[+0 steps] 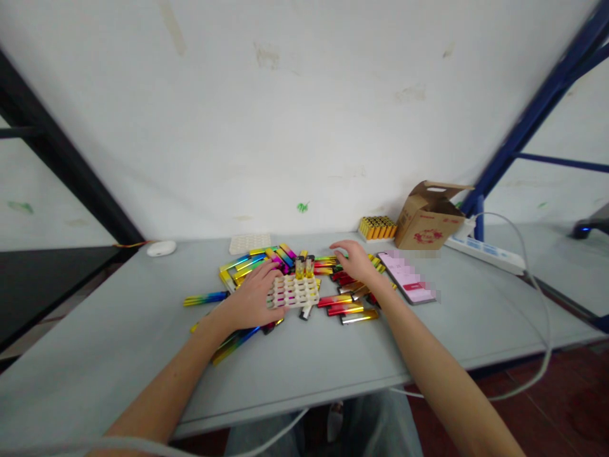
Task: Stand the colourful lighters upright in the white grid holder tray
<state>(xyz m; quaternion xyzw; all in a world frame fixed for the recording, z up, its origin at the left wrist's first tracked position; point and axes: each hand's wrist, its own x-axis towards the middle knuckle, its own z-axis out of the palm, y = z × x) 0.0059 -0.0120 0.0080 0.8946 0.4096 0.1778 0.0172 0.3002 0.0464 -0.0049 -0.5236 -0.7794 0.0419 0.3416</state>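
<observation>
My left hand (257, 297) grips the left side of a white tray with rows of holes (295, 293). Two lighters (305, 266) stand upright at the tray's back right corner. My right hand (354, 260) is to the right of the tray, above the lighters, its fingers curved and apart with nothing between them. Red and gold lighters (345, 308) lie loose beneath and in front of it. Around my left hand lie more lighters in blue, yellow and purple (247, 265), some partly hidden by the hand and the tray.
Against the wall are another white holed tray (250, 244), a block of upright yellow lighters (377, 228) and an open cardboard box (425, 219). A phone (408, 277) lies right of my right hand, a power strip (488, 254) farther right, a white case (162, 248) far left.
</observation>
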